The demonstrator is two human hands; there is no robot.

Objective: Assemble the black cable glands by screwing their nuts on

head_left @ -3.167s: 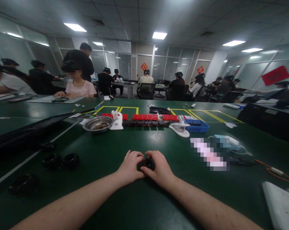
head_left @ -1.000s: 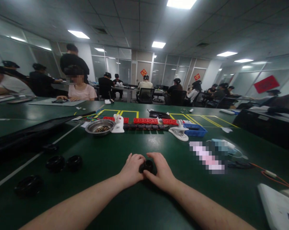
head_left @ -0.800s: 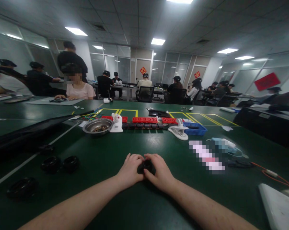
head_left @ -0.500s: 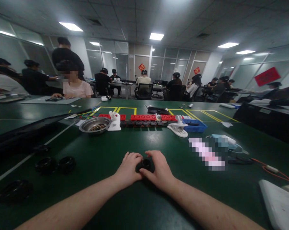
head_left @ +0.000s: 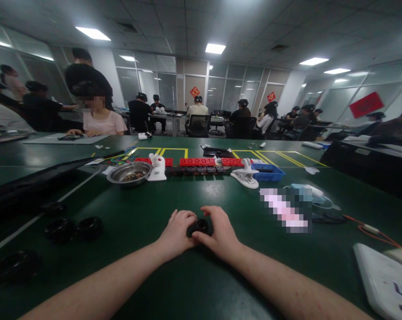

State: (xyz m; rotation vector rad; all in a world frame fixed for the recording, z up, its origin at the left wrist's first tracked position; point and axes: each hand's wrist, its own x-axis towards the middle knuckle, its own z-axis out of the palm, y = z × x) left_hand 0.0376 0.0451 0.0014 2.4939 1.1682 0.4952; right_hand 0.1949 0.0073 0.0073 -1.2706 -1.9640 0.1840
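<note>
A small black round part (head_left: 198, 226) rests on the dark green table (head_left: 147, 213), straight ahead of me. My left hand (head_left: 177, 231) grips its left side and my right hand (head_left: 220, 233) grips its right side, fingers curled around it. Most of the part is hidden between my fingers. Both forearms lie low over the table.
Several black rings (head_left: 73, 227) lie at the left. Farther back stand a metal bowl (head_left: 129, 173), a white holder (head_left: 157, 168), a row of red blocks (head_left: 197, 162), a white clamp (head_left: 244, 176) and a blue tray (head_left: 266, 172). A white device (head_left: 382, 280) is at the right. People sit at tables behind.
My hands stay closed on the black part in the same spot. The view has drifted slightly, so everything sits a little left and higher than before.
</note>
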